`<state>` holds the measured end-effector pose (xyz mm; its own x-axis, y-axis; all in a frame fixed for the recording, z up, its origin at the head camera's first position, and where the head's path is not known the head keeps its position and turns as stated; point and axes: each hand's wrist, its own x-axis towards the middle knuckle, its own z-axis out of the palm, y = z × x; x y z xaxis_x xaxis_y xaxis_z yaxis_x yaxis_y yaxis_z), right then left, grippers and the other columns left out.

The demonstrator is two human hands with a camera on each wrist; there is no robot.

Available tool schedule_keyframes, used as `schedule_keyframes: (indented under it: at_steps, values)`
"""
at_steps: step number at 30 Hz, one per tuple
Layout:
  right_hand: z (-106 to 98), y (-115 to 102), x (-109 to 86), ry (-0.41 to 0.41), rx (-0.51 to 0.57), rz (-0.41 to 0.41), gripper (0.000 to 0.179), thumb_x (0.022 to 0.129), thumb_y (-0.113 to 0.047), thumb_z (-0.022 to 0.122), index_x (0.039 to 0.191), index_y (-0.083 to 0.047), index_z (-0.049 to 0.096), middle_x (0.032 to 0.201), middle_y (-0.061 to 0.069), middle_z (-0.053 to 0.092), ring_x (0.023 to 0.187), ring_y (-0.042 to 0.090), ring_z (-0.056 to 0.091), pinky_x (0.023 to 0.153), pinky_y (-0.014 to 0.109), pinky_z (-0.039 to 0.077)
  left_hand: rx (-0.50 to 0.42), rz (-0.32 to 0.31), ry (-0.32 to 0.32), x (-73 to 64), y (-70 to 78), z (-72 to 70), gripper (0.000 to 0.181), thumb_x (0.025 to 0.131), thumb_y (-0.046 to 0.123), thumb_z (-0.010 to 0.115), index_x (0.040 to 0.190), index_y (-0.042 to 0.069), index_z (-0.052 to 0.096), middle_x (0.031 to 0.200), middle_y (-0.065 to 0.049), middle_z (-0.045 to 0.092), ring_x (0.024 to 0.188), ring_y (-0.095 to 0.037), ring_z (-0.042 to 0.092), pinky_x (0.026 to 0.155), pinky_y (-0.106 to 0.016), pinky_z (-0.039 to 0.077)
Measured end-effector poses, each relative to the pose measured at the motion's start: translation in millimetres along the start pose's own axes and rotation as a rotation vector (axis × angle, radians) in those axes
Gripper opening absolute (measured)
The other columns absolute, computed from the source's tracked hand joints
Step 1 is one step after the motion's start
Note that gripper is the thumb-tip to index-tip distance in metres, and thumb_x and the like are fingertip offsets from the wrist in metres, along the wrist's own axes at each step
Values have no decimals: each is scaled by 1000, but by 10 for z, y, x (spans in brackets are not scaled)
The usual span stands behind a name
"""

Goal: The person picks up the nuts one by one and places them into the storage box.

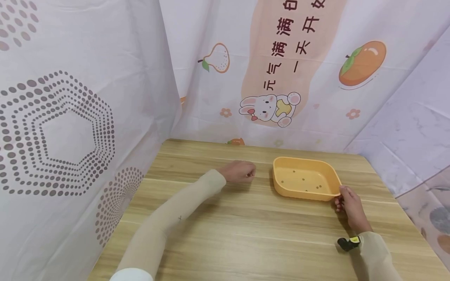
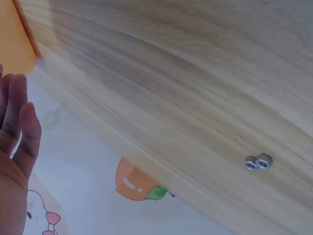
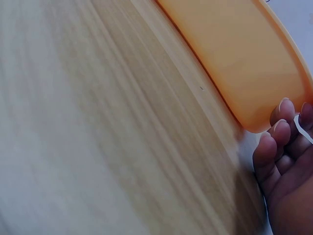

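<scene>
A shallow orange plastic tray [image 1: 299, 194] stands towards the back right of the table, several small dark nuts [image 1: 303, 179] scattered over its floor. My right hand [image 1: 352, 208] grips its near right corner, thumb at the rim and fingers curled against the outer wall [image 3: 244, 63]. To the left of the tray is my left hand [image 1: 239, 171], held over the table with bent fingers. Its thumb and index fingertips are mostly out of the left wrist view, so I cannot tell whether they pinch something. Two metal nuts [image 2: 258, 162] lie side by side on the wood.
The wood-grain table [image 1: 246, 238] ends at the back against a printed curtain [image 1: 211, 105] with fruit, a rabbit and writing. Another patterned curtain [image 1: 70, 136] hangs along the left side. A black strap end [image 1: 348, 244] sticks out from the right wrist.
</scene>
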<state>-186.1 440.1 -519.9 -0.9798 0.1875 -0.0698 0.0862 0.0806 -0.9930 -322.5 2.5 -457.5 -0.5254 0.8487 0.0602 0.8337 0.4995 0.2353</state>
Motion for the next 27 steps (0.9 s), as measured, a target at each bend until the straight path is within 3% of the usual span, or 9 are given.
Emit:
schedule_keyframes:
  at_steps: [11, 22, 27]
  values:
    - [25, -20, -47, -2, -6, -19, 40, 109, -44, 44, 98, -7, 54, 71, -5, 56, 61, 8, 52, 53, 23, 49, 9, 21, 7, 121, 112, -13, 6, 99, 17, 58, 99, 17, 64, 94, 8, 60, 85, -4, 54, 75, -18, 47]
    - [15, -8, -19, -9, -7, -23, 35, 110, -42, 44, 92, -14, 55, 70, -5, 56, 60, 8, 53, 53, 24, 50, 41, 61, 5, 284, 230, -39, 6, 99, 18, 59, 101, 17, 65, 94, 8, 60, 84, -3, 54, 73, -16, 46]
    - [8, -10, -14, -8, -23, -16, 35, 110, -44, 43, 92, -15, 54, 70, -5, 56, 62, 8, 53, 54, 23, 50, 8, 43, 3, 367, 293, -48, 4, 100, 19, 60, 99, 18, 64, 93, 8, 59, 83, -4, 53, 70, -17, 45]
